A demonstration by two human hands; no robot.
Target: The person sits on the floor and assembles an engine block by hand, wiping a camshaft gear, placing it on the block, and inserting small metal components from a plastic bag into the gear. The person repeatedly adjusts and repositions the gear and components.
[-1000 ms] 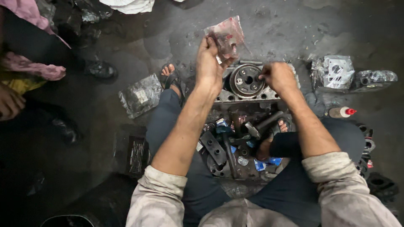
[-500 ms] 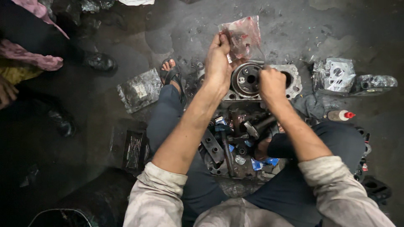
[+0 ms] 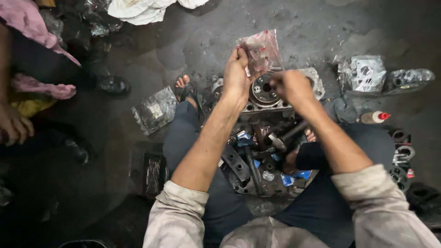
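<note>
**Hidden, Cropped and Blurred**

Blurred by motion: right hand (image 3: 290, 86) near frame centre, fingers indistinct, so closure of that grip impossible to judge. Contents of the clear plastic bag (image 3: 260, 49) pinched in the left hand (image 3: 237, 76): small, dark, unreadable through reddish wrinkled film. Partly covered by both hands: round metal housing (image 3: 265, 92), only its middle and right corner showing. Cut off at the left edge: another person's hand (image 3: 14, 126), arm out of frame. Cropped at the top edge: white cloth (image 3: 138, 9). Lower centre, a heap of small metal parts (image 3: 257, 160) between the knees, too dim and jumbled to sort. At the right edge, dark rings (image 3: 402, 156), too small to identify.
</note>
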